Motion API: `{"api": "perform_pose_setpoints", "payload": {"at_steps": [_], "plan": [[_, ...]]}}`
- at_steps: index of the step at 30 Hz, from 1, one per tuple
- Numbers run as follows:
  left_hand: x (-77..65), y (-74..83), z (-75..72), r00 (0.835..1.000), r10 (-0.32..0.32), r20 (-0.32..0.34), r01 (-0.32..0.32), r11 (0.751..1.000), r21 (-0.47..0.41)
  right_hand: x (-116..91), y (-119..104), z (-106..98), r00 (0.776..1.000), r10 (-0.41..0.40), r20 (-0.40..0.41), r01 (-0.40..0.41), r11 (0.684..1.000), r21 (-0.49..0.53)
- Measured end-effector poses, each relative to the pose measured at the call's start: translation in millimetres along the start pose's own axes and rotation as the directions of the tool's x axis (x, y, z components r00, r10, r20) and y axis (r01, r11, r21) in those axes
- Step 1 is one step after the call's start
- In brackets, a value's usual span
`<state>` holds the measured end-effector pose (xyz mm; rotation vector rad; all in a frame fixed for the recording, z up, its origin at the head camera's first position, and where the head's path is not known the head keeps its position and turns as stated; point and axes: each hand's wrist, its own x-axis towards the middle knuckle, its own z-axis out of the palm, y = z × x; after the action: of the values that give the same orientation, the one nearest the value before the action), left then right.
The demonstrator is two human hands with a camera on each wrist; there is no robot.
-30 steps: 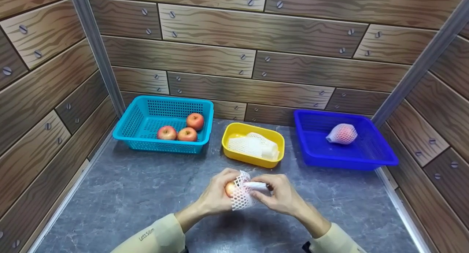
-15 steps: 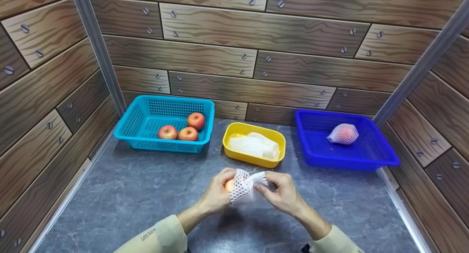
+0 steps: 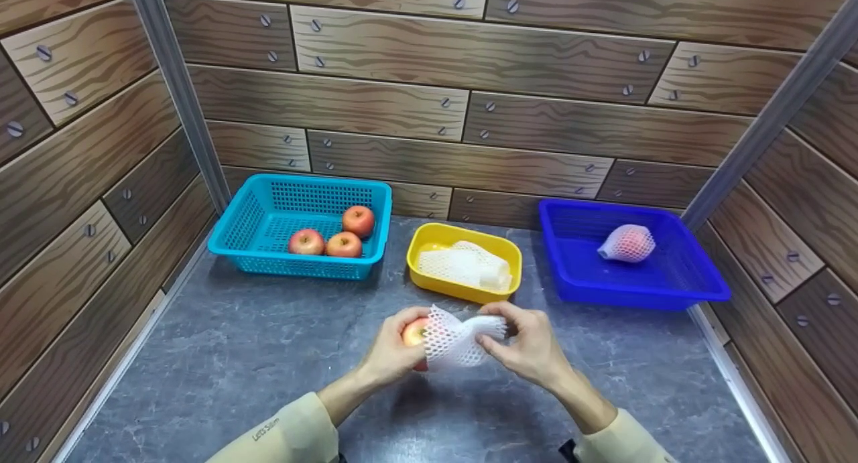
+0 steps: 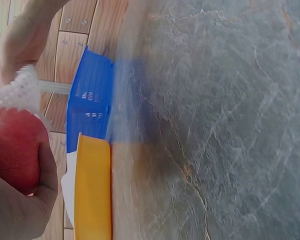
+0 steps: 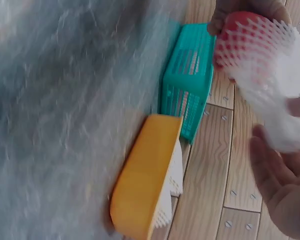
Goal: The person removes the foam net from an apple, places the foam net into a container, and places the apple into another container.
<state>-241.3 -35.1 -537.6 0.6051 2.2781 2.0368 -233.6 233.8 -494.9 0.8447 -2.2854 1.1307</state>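
Observation:
My left hand (image 3: 392, 346) grips a red-and-yellow apple (image 3: 414, 333) above the table, fingers curled round its left side. A white foam net sleeve (image 3: 450, 342) covers the apple's right part and narrows to a gathered end on the right. My right hand (image 3: 526, 342) pinches that end between thumb and fingers. In the left wrist view the bare red side of the apple (image 4: 15, 147) rests in the left palm. The right wrist view shows the net (image 5: 262, 55) stretched over the apple, its loose tail running down to the right fingers.
A teal basket (image 3: 251, 252) at the back left holds three bare apples. Behind my hands stands a yellow tray (image 3: 446, 289) with more foam nets (image 3: 462, 265). At the back right, a blue basket (image 3: 630, 294) holds one netted apple (image 3: 629, 243). Wood-patterned walls enclose the table.
My right hand has moved slightly right, drawing the net's gathered end out longer. More of the apple shows on the left side. The baskets and tray have stayed put.

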Motion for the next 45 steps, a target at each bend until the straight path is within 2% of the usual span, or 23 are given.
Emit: {"api": "perform_pose_setpoints", "payload": {"at_steps": [2,6,11,15,19,22,23,26,29,35,40,45], "plan": [[-0.2,-0.7,-1.8,1.000,-0.018,-0.019,0.018,1.000,0.013,2,2,-1,0.999,-0.029,0.046,0.033,0.996,-0.079],[0.5,-1.6,-4.5,0.999,-0.035,-0.038,0.036,0.999,0.015,5,7,-1,0.982,-0.173,0.072,0.184,0.964,-0.191],[3.0,-3.7,-9.8,0.996,-0.063,-0.070,0.063,0.998,-0.006,12,15,-3,0.947,-0.321,0.012,0.311,0.906,-0.289],[4.5,-6.4,-17.5,0.991,-0.087,-0.100,0.081,0.995,-0.056,19,25,-5,0.916,-0.395,-0.074,0.351,0.876,-0.332],[3.8,-10.5,-25.0,0.987,-0.099,-0.123,0.090,0.993,-0.070,29,36,-4,0.908,-0.384,-0.170,0.313,0.889,-0.335],[2.5,-13.1,-28.9,0.984,-0.105,-0.141,0.100,0.994,-0.046,41,49,-1,0.906,-0.368,-0.208,0.281,0.893,-0.353],[2.0,-13.6,-29.7,0.984,-0.106,-0.145,0.100,0.994,-0.045,46,54,1,0.903,-0.376,-0.208,0.282,0.885,-0.371],[1.5,-14.3,-31.4,0.983,-0.105,-0.152,0.101,0.994,-0.034,64,72,7,0.892,-0.411,-0.188,0.300,0.850,-0.433],[1.7,-14.1,-31.6,0.984,-0.106,-0.146,0.102,0.994,-0.037,83,92,15,0.885,-0.445,-0.139,0.325,0.802,-0.502],[1.5,-12.8,-31.2,0.987,-0.102,-0.121,0.098,0.995,-0.035,114,127,28,0.897,-0.439,-0.047,0.319,0.719,-0.618],[1.2,-12.3,-32.4,0.992,-0.075,-0.097,0.075,0.997,0.000,129,146,37,0.909,-0.416,0.001,0.308,0.672,-0.673],[-0.1,-11.2,-33.4,0.996,-0.060,-0.068,0.065,0.996,0.058,135,157,47,0.914,-0.402,0.058,0.326,0.638,-0.698]]}}
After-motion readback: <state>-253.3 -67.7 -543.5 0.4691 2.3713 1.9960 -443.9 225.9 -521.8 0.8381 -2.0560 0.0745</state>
